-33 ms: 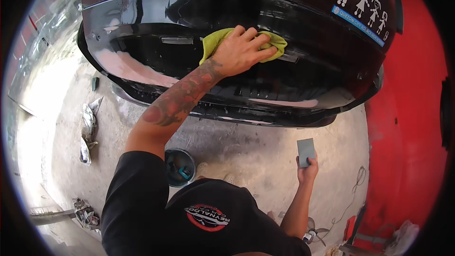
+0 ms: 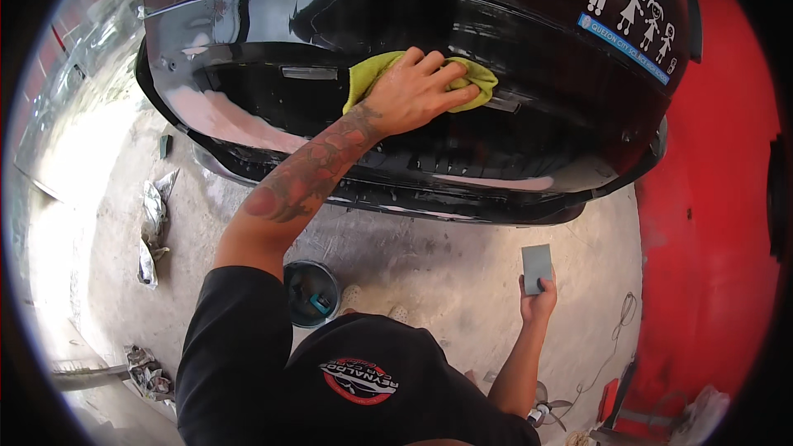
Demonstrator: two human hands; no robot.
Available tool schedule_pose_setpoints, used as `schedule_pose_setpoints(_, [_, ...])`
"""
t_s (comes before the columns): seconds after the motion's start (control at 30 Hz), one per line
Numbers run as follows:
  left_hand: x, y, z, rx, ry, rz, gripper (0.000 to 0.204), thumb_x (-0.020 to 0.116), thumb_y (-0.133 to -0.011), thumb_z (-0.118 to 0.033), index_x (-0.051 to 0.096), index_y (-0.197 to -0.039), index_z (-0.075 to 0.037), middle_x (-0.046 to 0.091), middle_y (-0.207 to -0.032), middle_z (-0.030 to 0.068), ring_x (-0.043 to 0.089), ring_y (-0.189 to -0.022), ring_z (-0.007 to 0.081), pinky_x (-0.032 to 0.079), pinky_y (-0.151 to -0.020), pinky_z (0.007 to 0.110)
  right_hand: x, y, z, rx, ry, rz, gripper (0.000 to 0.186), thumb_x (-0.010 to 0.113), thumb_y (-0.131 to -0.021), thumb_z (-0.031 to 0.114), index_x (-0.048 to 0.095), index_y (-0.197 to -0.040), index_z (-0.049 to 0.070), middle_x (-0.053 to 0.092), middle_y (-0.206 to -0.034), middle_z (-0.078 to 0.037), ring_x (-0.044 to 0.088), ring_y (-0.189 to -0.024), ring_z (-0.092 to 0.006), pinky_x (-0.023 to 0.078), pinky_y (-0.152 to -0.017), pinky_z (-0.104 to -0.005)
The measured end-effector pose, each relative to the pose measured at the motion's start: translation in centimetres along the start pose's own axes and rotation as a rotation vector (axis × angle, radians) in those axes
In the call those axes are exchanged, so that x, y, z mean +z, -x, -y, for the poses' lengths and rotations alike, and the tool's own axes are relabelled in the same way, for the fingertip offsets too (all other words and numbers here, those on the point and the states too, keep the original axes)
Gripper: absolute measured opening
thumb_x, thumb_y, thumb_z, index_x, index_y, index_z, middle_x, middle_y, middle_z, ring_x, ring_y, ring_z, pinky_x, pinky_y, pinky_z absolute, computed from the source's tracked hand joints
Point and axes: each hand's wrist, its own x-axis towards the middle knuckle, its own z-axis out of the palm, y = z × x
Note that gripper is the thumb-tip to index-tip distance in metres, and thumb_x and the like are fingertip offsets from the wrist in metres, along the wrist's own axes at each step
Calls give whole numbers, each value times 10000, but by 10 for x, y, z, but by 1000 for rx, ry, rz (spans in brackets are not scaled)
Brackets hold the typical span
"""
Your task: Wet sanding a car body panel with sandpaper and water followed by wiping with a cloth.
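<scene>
My left hand (image 2: 413, 95) presses a yellow-green cloth (image 2: 362, 78) against the glossy black rear bumper (image 2: 372, 149) of a car, its fingers curled over the bunched fabric. The cloth lies between two small rectangular reflectors or lamps (image 2: 310, 73), partly covering the right-hand one. Pale patches (image 2: 219, 116) show on the bumper at left and along its lower right. Low on the right, away from the car, my right hand (image 2: 538, 304) grips the bottom end of a flat grey sandpaper pad (image 2: 536, 263), thumb across its face.
On the concrete floor stands a dark bucket (image 2: 337, 285) holding liquid and a blue item (image 2: 320, 304). Crumpled masking sheets (image 2: 153, 219) and a small dark block (image 2: 166, 146) lie at left. A red wall (image 2: 702, 223), a thin cable (image 2: 625, 314) and a fan (image 2: 545, 409) are at right.
My left hand and the cloth have slid slightly to the left on the bumper. My right hand with the sandpaper pad has shifted a little right and down.
</scene>
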Motion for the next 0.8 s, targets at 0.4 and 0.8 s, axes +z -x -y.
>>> schedule_pose_setpoints(0.4, [-52,114,100,-268,-104,29,655,802,-646,-65,604,-1263,-157,546,-1120,113,555,-1004,327,447,-826,454,-273,201,-14,-251,-305,-923,477,480,-859,110,527,-1333,126,582,-1254,-93,589,-1087,-270,531,-849,-428])
schedule_pose_setpoints(0.8, [37,-72,-41,43,-17,18,375,636,-801,-137,623,-1165,-229,564,-1016,38,539,-870,221,389,-702,373,-204,179,-33,-166,-198,-747,480,482,-865,112,512,-1344,142,567,-1248,-91,595,-1046,-261,522,-837,-433])
